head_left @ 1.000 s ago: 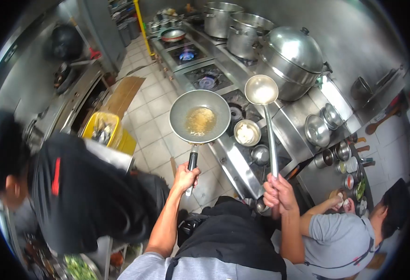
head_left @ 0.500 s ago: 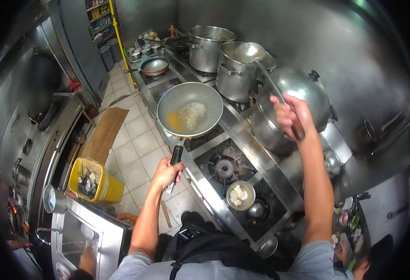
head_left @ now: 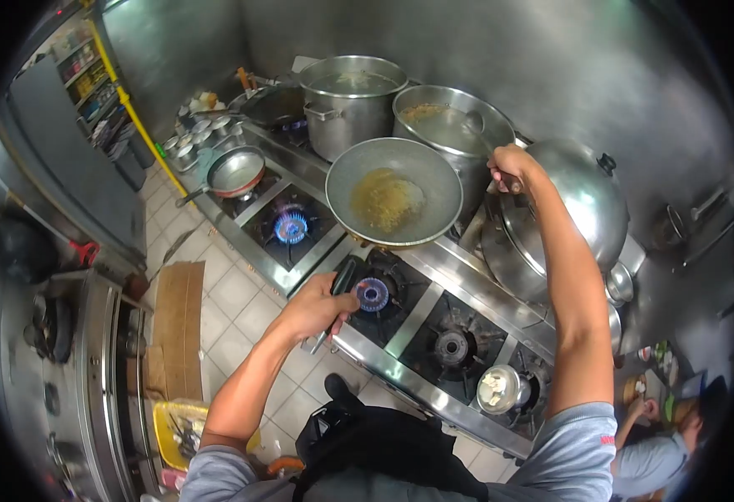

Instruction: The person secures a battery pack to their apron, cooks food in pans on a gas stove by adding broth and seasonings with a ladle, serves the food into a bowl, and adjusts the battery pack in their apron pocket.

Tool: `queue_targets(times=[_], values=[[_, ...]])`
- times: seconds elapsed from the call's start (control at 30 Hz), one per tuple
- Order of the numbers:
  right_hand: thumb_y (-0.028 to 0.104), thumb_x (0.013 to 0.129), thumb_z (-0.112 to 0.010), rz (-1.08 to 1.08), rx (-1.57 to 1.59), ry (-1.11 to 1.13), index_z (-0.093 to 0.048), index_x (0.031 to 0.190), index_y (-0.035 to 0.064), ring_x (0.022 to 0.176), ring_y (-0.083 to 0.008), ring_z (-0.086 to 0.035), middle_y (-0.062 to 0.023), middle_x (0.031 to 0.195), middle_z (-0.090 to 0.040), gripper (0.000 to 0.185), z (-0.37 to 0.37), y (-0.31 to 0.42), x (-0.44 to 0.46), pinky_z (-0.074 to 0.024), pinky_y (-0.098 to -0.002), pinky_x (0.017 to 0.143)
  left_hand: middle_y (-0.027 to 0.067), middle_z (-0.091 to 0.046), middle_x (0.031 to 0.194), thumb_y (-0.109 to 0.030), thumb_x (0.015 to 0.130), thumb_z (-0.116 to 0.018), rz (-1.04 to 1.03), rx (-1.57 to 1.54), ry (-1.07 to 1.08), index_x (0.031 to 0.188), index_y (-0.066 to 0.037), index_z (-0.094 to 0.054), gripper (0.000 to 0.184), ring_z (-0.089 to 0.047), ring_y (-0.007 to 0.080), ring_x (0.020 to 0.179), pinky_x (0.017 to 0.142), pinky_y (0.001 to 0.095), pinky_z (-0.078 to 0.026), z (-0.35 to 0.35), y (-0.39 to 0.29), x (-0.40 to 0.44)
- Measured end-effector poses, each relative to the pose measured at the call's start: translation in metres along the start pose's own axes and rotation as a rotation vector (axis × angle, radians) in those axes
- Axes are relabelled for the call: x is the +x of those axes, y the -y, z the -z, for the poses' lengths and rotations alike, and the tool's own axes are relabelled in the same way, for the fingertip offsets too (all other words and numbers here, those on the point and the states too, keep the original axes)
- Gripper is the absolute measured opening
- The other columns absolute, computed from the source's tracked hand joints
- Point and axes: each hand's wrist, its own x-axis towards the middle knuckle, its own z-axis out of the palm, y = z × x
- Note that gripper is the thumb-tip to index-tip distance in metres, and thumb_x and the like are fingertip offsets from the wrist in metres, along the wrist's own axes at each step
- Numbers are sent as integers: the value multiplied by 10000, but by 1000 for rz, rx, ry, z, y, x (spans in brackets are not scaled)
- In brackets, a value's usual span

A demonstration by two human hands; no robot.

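My left hand (head_left: 325,305) is wrapped round the black handle of a grey frying pan (head_left: 438,171). The pan is held above the stove, against the near side of a stockpot, and yellowish-brown liquid with pale bits (head_left: 383,201) lies in it. My right hand (head_left: 511,167) grips a ladle (head_left: 475,122) by its handle. Its bowl is down in an open stockpot (head_left: 471,167) of cloudy liquid, partly hidden from me. Below the pan, a lit burner (head_left: 373,294) shows a blue flame close to my left hand.
Another burner (head_left: 291,226) burns at the left. Farther back are a red-sided pan (head_left: 237,171) and a tall stockpot (head_left: 346,125). A large domed lid (head_left: 580,192) is beside my right forearm. A small bowl of white pieces (head_left: 498,389) stands front right. A co-worker (head_left: 655,460) is lower right.
The ladle has gone from above the stockpot down into it. The frying pan has moved toward that pot, its contents spread differently. My view has turned, and two lit burners now show.
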Motion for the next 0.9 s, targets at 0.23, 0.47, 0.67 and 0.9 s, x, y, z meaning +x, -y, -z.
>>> queue_targets(times=[0.23, 0.47, 0.67, 0.9], values=[[118, 1010, -470, -218, 1102, 170, -489, 1035, -77, 458, -59, -491, 14, 633, -509, 198, -20, 13, -3, -414, -208, 373, 8, -532, 641, -97, 873, -686, 42, 44, 217, 917, -24, -570, 144, -509, 107, 424, 373, 282, -422, 93, -23, 28], [134, 1023, -474, -142, 1255, 176, -478, 1110, -107, 429, -46, -458, 24, 637, -505, 256, -30, 42, -95, -347, -209, 330, 14, -530, 610, -124, 870, -697, 83, 57, 324, 932, -39, -561, 172, -497, 110, 395, 356, 283, -404, 139, -35, 48], [162, 1042, -426, -48, 1228, 201, -481, 1270, -174, 368, -58, -461, 5, 664, -533, 410, -36, 50, -183, -381, -221, 291, -18, -527, 633, -152, 867, -668, 83, 104, 368, 883, -67, -567, 133, -508, 98, 441, 401, 279, -419, 151, -42, 51], [105, 996, -489, -1, 1077, 163, -520, 1262, -161, 354, -83, -462, -8, 661, -526, 378, -56, 25, -242, -433, -245, 285, -14, -528, 628, -134, 858, -675, 70, 131, 325, 888, -55, -568, 136, -509, 105, 429, 391, 286, -422, 146, -38, 50]])
